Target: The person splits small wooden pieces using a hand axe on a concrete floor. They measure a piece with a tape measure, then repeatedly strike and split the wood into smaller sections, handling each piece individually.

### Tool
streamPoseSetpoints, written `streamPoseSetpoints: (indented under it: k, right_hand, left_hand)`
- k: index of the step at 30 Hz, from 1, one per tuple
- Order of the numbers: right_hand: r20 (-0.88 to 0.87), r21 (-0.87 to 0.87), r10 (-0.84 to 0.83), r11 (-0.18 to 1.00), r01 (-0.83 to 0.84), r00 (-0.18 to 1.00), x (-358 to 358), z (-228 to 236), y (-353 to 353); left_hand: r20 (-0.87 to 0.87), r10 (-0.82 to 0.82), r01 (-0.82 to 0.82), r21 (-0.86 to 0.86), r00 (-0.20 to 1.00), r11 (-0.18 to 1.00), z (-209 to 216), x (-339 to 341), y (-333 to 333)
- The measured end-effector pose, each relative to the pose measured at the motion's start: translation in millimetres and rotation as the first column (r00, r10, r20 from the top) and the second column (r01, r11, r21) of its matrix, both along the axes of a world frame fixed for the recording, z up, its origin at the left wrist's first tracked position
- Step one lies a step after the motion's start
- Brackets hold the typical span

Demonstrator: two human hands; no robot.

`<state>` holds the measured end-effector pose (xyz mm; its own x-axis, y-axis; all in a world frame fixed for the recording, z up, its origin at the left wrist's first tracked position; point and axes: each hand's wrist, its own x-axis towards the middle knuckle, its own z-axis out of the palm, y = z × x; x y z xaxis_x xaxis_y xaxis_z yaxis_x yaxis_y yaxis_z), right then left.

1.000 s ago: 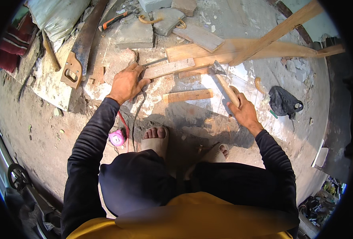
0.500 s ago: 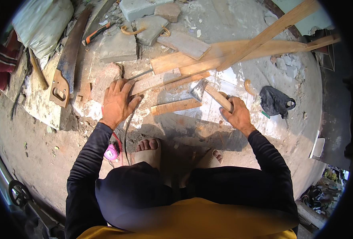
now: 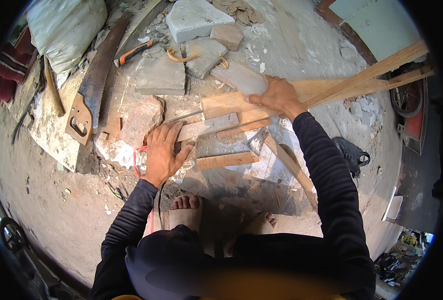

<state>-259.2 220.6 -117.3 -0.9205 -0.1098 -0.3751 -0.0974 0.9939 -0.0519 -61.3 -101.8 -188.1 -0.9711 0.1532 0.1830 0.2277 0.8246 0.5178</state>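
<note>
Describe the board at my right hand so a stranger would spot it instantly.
Start with the long, pale-tan plank that stretches off to the right. By the far edge of its left part, look for a short board slanting up to the left, its right end in your right hand. It is greyer than the plank and broader than the strip by your left hand.

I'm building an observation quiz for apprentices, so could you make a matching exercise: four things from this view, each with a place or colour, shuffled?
1. Hatchet
2. Handsaw
3. Plastic bag
4. Right hand

A. Black
B. At the end of a weathered board
C. Head near a short wood strip
D. Just right of the white sack

Pairs: 1-C, 2-D, 3-A, 4-B
</note>
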Motion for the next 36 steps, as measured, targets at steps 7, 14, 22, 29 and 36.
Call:
streamPoseSetpoints:
  k: [7, 14, 22, 29, 36]
  right_hand:
    - [-0.385, 0.01, 0.188, 0.98, -0.199, 0.904, 37, 31, 30]
    - [0.517, -0.834, -0.123, 0.15, 0.531, 0.847, 50, 45, 17]
    - [0.7, -0.698, 0.416, 0.228, 0.679, 0.58, 43, 28, 2]
    - [0.729, -0.665, 0.165, 0.401, 0.63, 0.664, 11, 14, -19]
    - [0.492, -0.77, -0.081, 0.425, 0.477, 0.867, 8, -11, -40]
  left_hand:
    - [-0.041, 0.165, -0.151, 0.246, 0.985, 0.958, 12, 5, -16]
    - [-0.045, 0.182, -0.149, 0.403, 0.982, 0.903, 24, -34, -15]
    - [0.262, -0.066, -0.201, 0.859, 0.963, 0.47, 35, -78, -32]
    - [0.463, -0.142, -0.317, 0.77, 0.875, 0.554, 30, -108, -53]
    - [0.566, -0.066, -0.425, 0.686, 0.822, 0.59, 13, -99, -55]
